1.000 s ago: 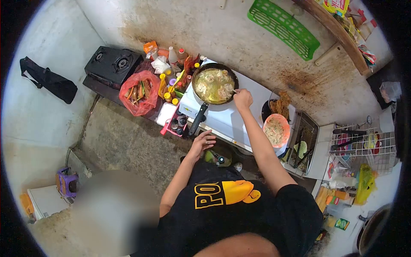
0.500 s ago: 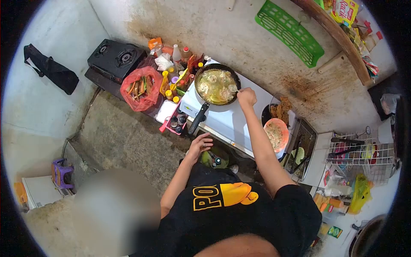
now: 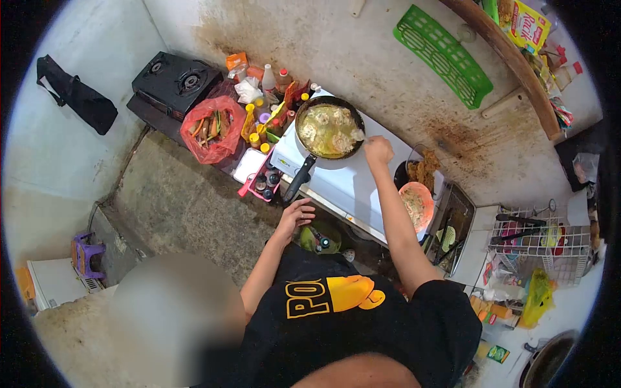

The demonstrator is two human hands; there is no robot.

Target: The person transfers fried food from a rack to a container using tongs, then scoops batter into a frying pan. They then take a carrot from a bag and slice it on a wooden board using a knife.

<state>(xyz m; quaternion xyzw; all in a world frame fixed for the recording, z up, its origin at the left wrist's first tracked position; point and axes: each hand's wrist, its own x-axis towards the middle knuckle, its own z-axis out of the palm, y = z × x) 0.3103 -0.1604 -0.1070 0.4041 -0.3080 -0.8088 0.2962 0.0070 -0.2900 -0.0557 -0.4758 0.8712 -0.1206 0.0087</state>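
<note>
A black frying pan [image 3: 306, 167] sits on the white stove top, its handle pointing down and left. Several pale battered pieces [image 3: 309, 132] lie in bubbling oil inside it. At the pan's right rim is my right hand [image 3: 378, 150], fingers curled round a small utensil whose pale end reaches over the oil; its shape is hard to make out. My left hand [image 3: 299, 215] hangs below the pan handle, fingers apart and holding nothing. To the right, an orange bowl [image 3: 424, 194] holds a pale mixture, beside a dark dish with browned fried pieces [image 3: 424, 169].
A black two-burner stove [image 3: 174, 84] and a red plastic bag of vegetables [image 3: 213, 132] are at the left. Bottles and jars crowd the pan's left side. A green bag [image 3: 320, 239] is below the counter, a wire rack [image 3: 550, 236] at the right.
My right hand has shifted slightly right and down, with the utensil's end now at the pan's right rim. My left hand has moved a little left. The camera view has shifted slightly.
</note>
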